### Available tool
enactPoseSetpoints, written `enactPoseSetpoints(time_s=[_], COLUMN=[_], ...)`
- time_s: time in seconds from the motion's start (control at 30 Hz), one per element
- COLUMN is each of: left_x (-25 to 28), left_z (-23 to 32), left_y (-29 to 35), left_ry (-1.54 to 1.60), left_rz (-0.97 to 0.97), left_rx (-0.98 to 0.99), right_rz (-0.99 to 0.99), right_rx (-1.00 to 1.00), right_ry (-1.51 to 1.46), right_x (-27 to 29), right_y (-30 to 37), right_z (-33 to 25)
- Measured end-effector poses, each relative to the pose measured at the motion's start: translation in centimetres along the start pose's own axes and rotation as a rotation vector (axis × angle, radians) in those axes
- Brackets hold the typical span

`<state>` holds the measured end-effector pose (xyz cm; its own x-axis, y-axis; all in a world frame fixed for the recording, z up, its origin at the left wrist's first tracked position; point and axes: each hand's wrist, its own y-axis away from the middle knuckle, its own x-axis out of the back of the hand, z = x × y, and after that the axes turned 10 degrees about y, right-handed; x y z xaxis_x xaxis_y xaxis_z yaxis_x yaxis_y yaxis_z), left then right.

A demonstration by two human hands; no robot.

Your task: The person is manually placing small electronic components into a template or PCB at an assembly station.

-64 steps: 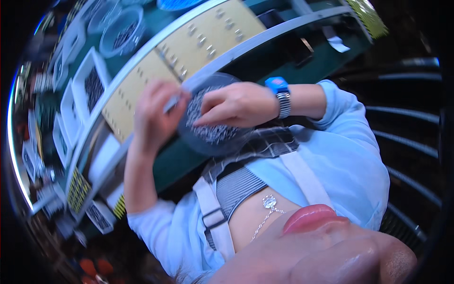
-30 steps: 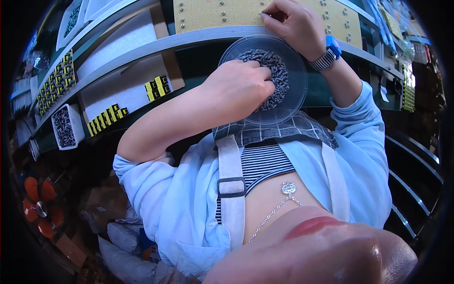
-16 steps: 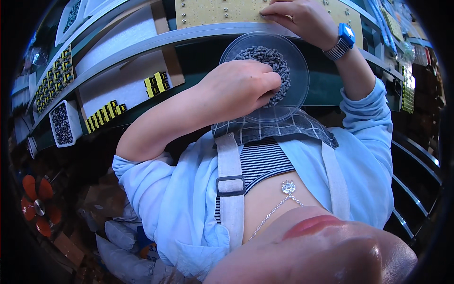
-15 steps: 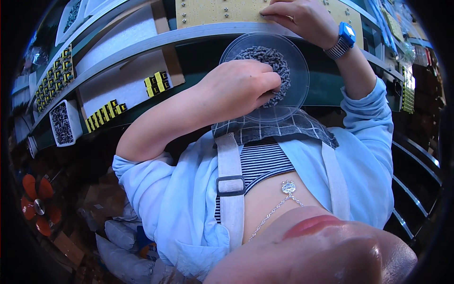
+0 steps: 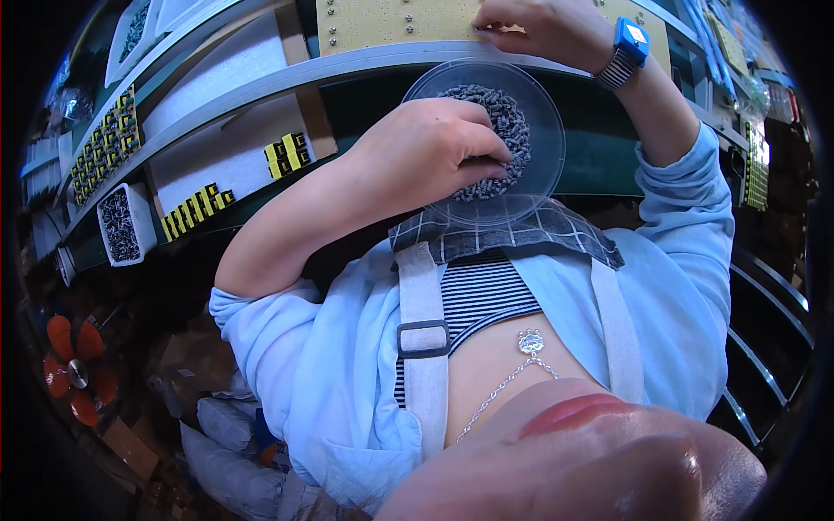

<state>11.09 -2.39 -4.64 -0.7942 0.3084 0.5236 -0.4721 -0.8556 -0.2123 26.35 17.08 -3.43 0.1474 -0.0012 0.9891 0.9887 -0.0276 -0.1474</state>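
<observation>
A round clear plastic bowl (image 5: 549, 178) stands in front of my chest, heaped with small grey cylindrical parts (image 5: 511, 122). My left hand (image 5: 434, 143) reaches over its left side, thumb and fingers closed together down at the parts. Whatever those fingertips hold is too small to make out. Beyond the bowl lies a yellow circuit board (image 5: 369, 26) with small metal components in rows. My right hand (image 5: 556, 33), a blue watch on its wrist, rests at this board with its fingers curled and pressed together. Its fingertips hide anything between them.
A metal rail (image 5: 373, 62) runs between bowl and board. To the left, yellow-and-black components (image 5: 287, 154) sit on a white sheet (image 5: 252, 161), beside a white bin (image 5: 143, 217) of small dark parts. An orange-bladed fan (image 5: 59, 382) is at lower left.
My left hand has shifted slightly in the bowl, its thumb now showing lower among the parts. My right hand has moved slightly left along the board.
</observation>
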Motion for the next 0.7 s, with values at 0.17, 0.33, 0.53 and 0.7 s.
enactPoseSetpoints(time_s=[0.17, 0.33, 0.53, 0.7], left_x=[1.2, 3.6, 5.1, 5.6], left_z=[0.2, 0.0, -3.5, -3.6], left_y=[-0.3, 0.1, -2.9, -6.0], left_ry=[0.055, 0.127, 0.061, -0.008], left_rz=[0.076, 0.153, 0.368, 0.487], left_rx=[-0.010, 0.130, 0.070, 0.287], right_rz=[-0.020, 0.083, -0.148, -0.143], right_rx=[-0.044, -0.106, 0.022, 0.006], right_ry=[-0.035, -0.137, -0.224, -0.343], right_x=[1.2, 2.4, 0.5, -0.3], right_y=[0.4, 2.6, 4.1, 4.0], right_z=[-0.7, -3.4, -9.6, -10.1])
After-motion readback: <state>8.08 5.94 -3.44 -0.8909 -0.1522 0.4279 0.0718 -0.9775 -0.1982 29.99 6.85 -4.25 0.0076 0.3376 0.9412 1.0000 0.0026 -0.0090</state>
